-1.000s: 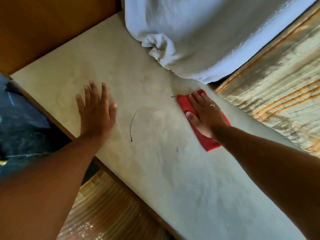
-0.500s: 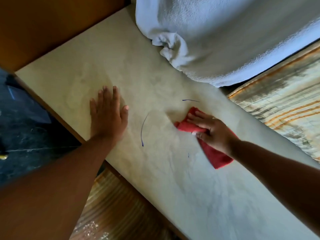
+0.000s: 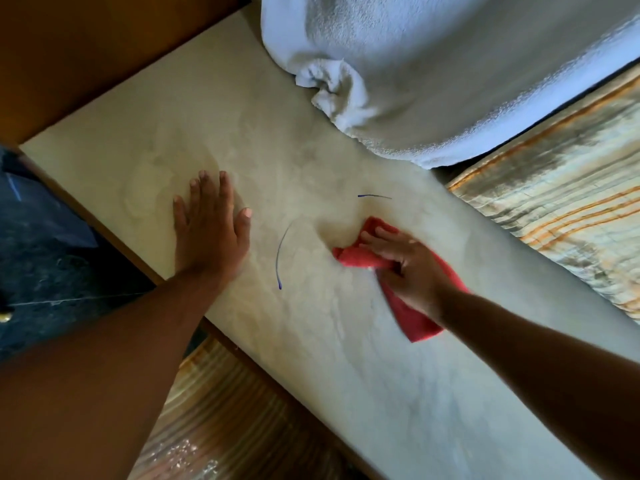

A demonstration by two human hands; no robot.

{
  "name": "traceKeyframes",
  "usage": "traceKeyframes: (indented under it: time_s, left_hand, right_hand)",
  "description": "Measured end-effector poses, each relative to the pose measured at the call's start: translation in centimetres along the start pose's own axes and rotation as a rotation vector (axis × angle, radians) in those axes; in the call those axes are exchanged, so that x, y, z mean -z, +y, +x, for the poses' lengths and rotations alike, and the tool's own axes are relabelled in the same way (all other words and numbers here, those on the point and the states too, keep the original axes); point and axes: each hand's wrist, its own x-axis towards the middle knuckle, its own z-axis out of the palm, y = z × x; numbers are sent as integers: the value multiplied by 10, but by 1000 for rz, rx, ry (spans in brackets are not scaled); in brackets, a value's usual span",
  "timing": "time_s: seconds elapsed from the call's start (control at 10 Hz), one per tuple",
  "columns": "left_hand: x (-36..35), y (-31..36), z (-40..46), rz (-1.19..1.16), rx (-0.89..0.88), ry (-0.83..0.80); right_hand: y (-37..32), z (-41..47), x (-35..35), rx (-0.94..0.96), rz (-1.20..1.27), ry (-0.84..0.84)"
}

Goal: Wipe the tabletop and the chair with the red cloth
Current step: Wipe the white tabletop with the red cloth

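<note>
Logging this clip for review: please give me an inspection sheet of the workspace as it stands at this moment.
Surface: pale tabletop, smudged, with two blue pen marks.
Job's things: red cloth bunched on the tabletop under the right hand; chair not identifiable.
Clutter: white towel draped over the far edge of the tabletop.
Grippers: left hand flat on the tabletop, fingers straight; right hand grips the red cloth, fingers curled.
Cables: nothing seen.
Surroundings: striped wood-look floor on both sides, dark stone-like surface at left, brown wooden panel at upper left.
</note>
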Motion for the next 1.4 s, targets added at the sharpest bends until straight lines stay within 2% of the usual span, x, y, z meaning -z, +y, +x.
traceKeyframes:
  time_s: [0.1,0.2,0.3,0.4,0.5,0.6,0.7,0.8,0.9,1.0,1.1,1.2,1.3,1.4]
  left_hand:
    - [1,0,0,-9,7,-2]
    - [3,1,0,-14,5,1]
    - [4,3,0,-19,5,1]
    - [4,2,0,-18,10,-2]
    - [5,4,0,-20,5,-2]
    - [4,4,-1,-24,14,-7]
    - [3,3,0,-17,13,-5]
    - [4,2,0,-12,11,-7]
    - [7,3,-1,-18,19,-10]
    - [9,6,-2,-26,10,-6]
    - [8,4,1,-17,11,-13]
    - [5,3,0,8,11,-16]
    - [3,2,1,24,16,-23]
    - [5,3,1,33,28,-36]
  right_hand:
    - [-23,-69,-25,196,80,-145]
    - [-10,-95,-16,283,95,-300]
    - [12,-45,7,70,77,-196]
    - [1,-23,4,-41,50,-107]
    - [-14,-74,-11,87,35,-274]
    - [-3,-78,-1,211,0,-277]
    - [2,-23,11,20,-9,-65]
    - [-18,-5,-8,-89,-4,-28]
    - [-43,-61,-38,33,35,-164]
    - [-24,-117,-34,240,-234,-284]
    - [30,-93,2,107,-457,-235]
    - [62,-14,28,-168,-534,-15]
    - [49,64,20,-341,-520,159]
    - [-1,76,-33,-150,-447,128]
